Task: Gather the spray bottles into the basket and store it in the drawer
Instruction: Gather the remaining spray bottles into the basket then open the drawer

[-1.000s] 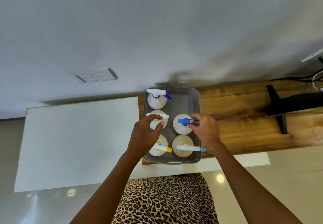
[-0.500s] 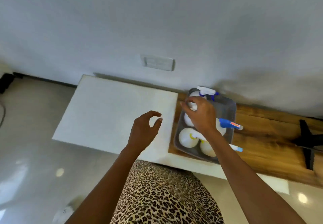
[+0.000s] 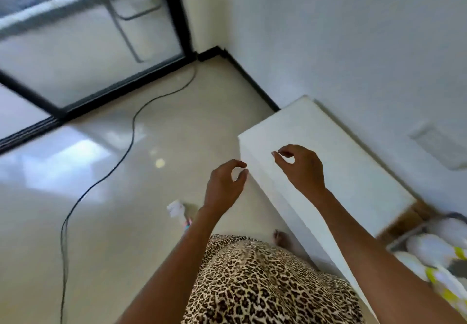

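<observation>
Bottles, white plastic sprayers [image 3: 429, 250] with yellow fittings, lie packed in a grey perforated plastic basket [image 3: 406, 235] at the frame's lower right edge, on a wooden surface [image 3: 406, 218] beside a white rectangular cabinet [image 3: 336, 162]. Both the left hand [image 3: 223, 187] and the right hand [image 3: 302, 168] hover empty, fingers loosely curled, over the cabinet's near corner. Gathering looks finished; next likely comes finding and opening the drawer, not visible here.

The basket [image 3: 414, 232] and bottles [image 3: 429, 250] are blurred and cut off by the right edge; the small thing on the floor [image 3: 177, 208] is too blurred to tell.
</observation>
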`<state>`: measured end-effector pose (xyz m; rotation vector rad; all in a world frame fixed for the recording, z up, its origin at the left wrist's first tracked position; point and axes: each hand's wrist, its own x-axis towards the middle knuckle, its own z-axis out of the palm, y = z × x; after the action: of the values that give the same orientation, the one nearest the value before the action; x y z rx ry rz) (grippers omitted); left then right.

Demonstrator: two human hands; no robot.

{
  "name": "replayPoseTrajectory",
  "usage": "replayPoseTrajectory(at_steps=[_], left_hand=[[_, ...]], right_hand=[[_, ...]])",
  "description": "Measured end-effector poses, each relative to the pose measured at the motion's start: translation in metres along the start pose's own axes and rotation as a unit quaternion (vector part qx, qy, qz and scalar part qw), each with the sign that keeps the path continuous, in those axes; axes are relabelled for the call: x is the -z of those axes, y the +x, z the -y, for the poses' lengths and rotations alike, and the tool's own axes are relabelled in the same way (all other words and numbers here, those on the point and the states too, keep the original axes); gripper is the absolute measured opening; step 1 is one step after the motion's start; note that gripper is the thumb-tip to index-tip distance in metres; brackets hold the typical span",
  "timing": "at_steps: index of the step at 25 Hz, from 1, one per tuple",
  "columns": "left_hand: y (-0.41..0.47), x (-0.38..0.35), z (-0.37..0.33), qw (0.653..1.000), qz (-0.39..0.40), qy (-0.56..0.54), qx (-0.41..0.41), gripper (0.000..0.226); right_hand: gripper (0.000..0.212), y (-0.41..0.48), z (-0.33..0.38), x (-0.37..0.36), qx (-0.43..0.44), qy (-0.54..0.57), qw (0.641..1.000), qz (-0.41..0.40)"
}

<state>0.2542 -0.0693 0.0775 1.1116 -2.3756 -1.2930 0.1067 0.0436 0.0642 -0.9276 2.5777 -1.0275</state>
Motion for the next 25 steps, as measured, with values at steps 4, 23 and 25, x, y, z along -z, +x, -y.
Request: replayPoseTrajectory(at_steps=[4,23,25], left_hand=[[-0.012,0.044,0.049,0.991,-0.08,-0.036,0.106,0.016],[-0.009,0.064,0.254,0.854,-0.244,-0.142,0.437,0.018],[-0.009,0.039,0.3,0.846,-0.226,-0.154,0.458,0.018]], right_hand=[[0.021,0.021,0.048,-0.059,0.073,-0.008,0.991,0.112],[0.016,0.056,0.114,-0.319,0.252,-0.112,0.852,0.445],[0.016,0.041,0.085,-0.368,0.275,-0.141,0.833,0.458]])
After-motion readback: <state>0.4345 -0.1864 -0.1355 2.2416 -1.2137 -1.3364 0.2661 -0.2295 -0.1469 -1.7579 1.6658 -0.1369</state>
